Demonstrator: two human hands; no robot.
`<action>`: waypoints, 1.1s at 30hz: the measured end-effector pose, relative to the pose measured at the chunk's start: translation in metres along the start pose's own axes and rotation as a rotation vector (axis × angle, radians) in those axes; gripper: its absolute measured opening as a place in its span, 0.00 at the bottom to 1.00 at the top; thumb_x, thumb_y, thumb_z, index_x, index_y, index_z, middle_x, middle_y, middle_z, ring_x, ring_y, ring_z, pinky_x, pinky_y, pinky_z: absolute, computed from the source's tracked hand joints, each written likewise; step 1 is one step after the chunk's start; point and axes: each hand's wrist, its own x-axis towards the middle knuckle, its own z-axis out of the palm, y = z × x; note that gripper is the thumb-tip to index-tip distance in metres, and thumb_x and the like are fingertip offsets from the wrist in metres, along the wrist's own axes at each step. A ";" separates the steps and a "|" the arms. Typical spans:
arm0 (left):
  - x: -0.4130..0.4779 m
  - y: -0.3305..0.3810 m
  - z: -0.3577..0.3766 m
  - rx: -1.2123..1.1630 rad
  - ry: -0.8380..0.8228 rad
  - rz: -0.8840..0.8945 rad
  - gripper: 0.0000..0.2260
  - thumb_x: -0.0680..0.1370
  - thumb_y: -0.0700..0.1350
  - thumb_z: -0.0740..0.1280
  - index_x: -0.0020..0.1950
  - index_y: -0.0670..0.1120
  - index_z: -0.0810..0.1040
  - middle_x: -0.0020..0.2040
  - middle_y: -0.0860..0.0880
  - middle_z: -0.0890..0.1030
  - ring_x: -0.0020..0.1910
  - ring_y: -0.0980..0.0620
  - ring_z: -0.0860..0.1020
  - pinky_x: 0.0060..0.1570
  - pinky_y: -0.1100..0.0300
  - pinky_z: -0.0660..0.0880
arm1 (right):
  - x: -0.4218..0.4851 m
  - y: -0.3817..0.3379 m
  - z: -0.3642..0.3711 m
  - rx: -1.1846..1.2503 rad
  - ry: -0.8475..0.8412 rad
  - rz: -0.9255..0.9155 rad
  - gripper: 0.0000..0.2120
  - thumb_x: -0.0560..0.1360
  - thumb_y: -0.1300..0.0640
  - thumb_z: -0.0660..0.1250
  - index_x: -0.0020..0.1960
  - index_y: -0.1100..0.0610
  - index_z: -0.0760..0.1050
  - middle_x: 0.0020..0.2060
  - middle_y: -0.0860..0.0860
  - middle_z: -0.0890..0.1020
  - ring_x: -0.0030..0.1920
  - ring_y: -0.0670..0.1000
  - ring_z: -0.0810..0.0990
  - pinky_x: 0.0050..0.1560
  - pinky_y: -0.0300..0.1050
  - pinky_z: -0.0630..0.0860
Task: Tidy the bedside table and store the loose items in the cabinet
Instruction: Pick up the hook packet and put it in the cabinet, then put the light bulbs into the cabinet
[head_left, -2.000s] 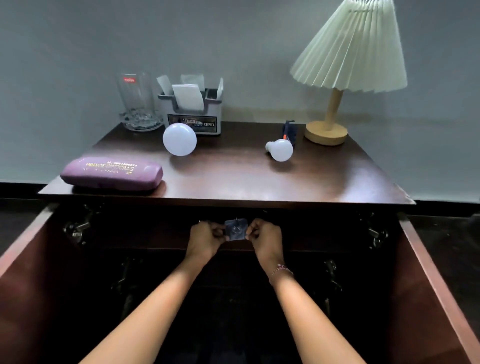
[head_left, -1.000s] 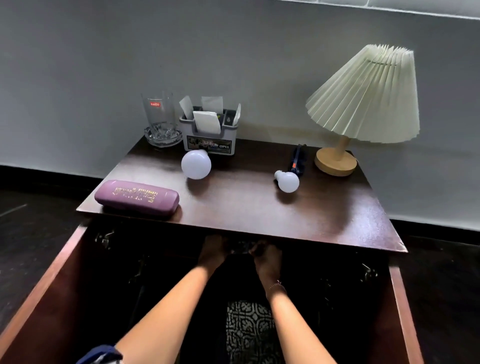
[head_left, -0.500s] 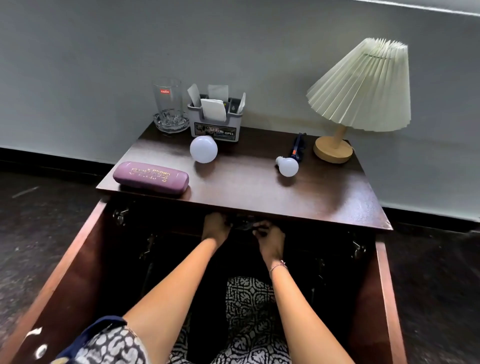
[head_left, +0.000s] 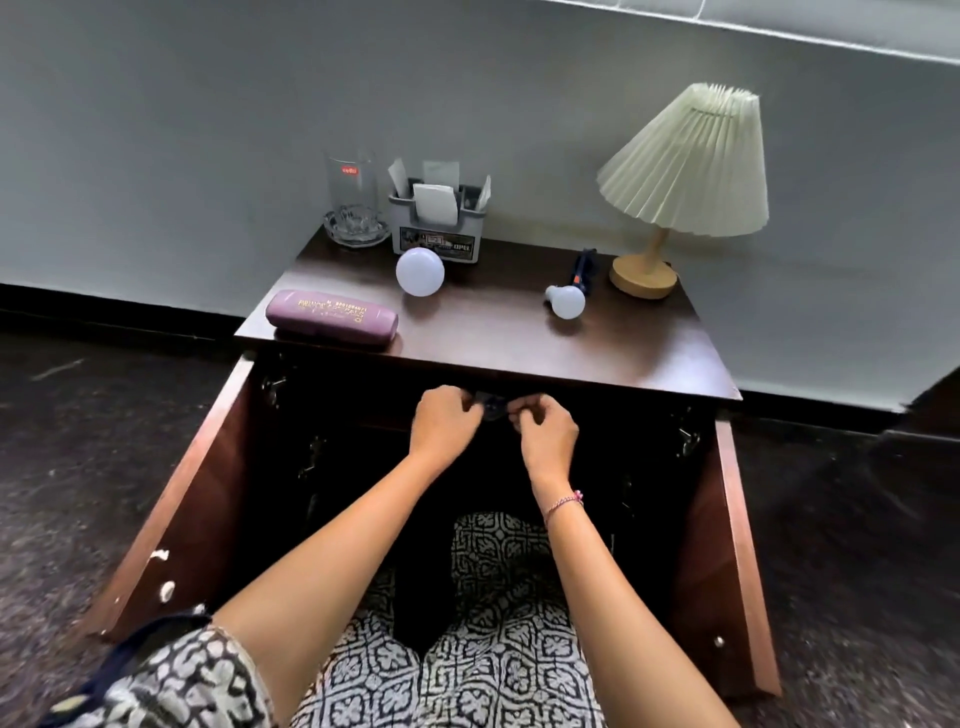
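Note:
Both hands reach into the open cabinet just under the dark wooden tabletop (head_left: 613, 353). My left hand (head_left: 442, 422) and my right hand (head_left: 545, 431) pinch a small dark object (head_left: 493, 406) between them; it is mostly hidden by my fingers. On the top lie a purple glasses case (head_left: 332, 316) at the front left, a large white bulb (head_left: 420, 271) and a smaller white bulb (head_left: 566, 301). A dark blue item (head_left: 586, 267) lies behind the small bulb.
A clear glass (head_left: 351, 197) on a glass ashtray and a grey organiser (head_left: 439, 228) with paper slips stand at the back left. A pleated lamp (head_left: 685, 171) stands at the back right. Both cabinet doors (head_left: 197, 493) (head_left: 727, 545) hang open. My patterned clothing fills the foreground.
The view has pulled back and higher. My hands have come out from under the tabletop edge and are now fully visible, still pinching the small dark object.

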 end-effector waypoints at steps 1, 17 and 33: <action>-0.005 0.002 -0.002 0.026 0.035 0.043 0.11 0.73 0.47 0.65 0.41 0.42 0.83 0.39 0.42 0.84 0.42 0.44 0.81 0.42 0.56 0.75 | -0.004 -0.004 -0.002 0.023 0.015 -0.003 0.16 0.71 0.68 0.62 0.34 0.48 0.77 0.35 0.48 0.83 0.41 0.49 0.83 0.50 0.45 0.80; 0.042 0.088 -0.013 -0.219 0.266 0.295 0.10 0.77 0.42 0.63 0.54 0.43 0.82 0.49 0.44 0.83 0.45 0.48 0.80 0.48 0.58 0.75 | 0.058 -0.064 -0.037 0.187 0.344 -0.084 0.11 0.75 0.68 0.60 0.49 0.58 0.79 0.47 0.55 0.84 0.47 0.49 0.81 0.53 0.42 0.77; 0.094 0.113 0.029 -0.339 0.000 0.081 0.16 0.75 0.38 0.61 0.62 0.43 0.78 0.58 0.44 0.81 0.59 0.49 0.78 0.59 0.61 0.71 | 0.129 -0.050 -0.032 0.015 0.097 0.002 0.20 0.73 0.71 0.58 0.61 0.60 0.77 0.57 0.55 0.82 0.56 0.48 0.78 0.57 0.35 0.70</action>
